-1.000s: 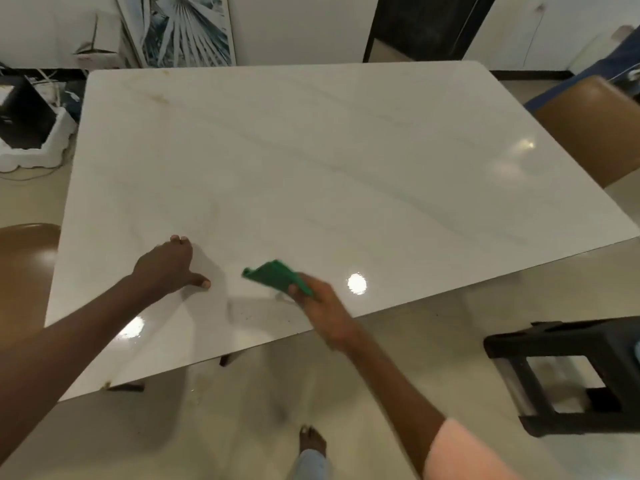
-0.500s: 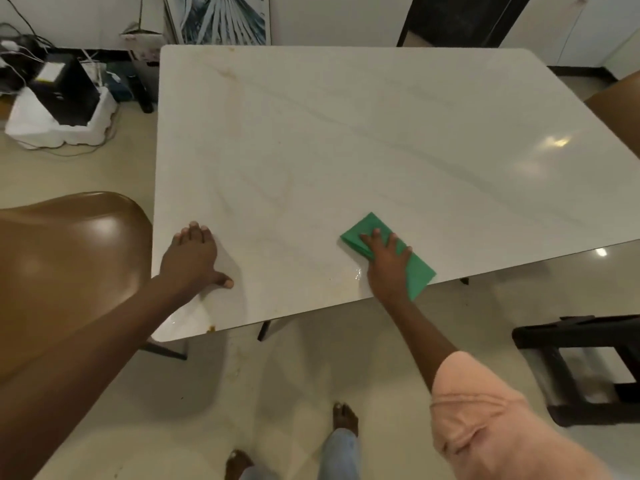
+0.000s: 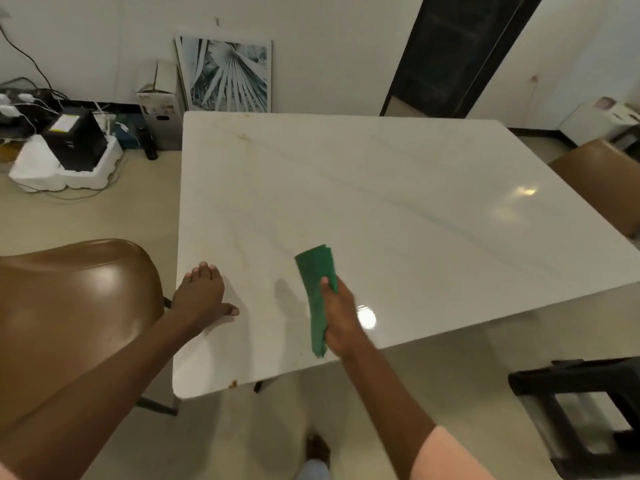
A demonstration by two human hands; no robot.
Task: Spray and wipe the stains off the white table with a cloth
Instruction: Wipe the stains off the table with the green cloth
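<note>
Since half a second ago, the right hand [image 3: 341, 311] is lifting the green cloth [image 3: 318, 291], gripped, above the near surface [image 3: 381, 209]. Left hand [image 3: 199, 294] is resting flat, fingers straight. Faint yellowish stains [image 3: 242, 136] remain at far left; wiping looks unfinished.

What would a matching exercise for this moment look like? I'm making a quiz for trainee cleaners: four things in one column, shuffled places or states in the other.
Things:
1. cloth
2. left hand
3. chair
4. picture

Places or states:
A. leaning against the wall
B. resting on the table
C. held in the right hand
D. standing left of the table

Pairs: 1-C, 2-B, 3-D, 4-A
</note>
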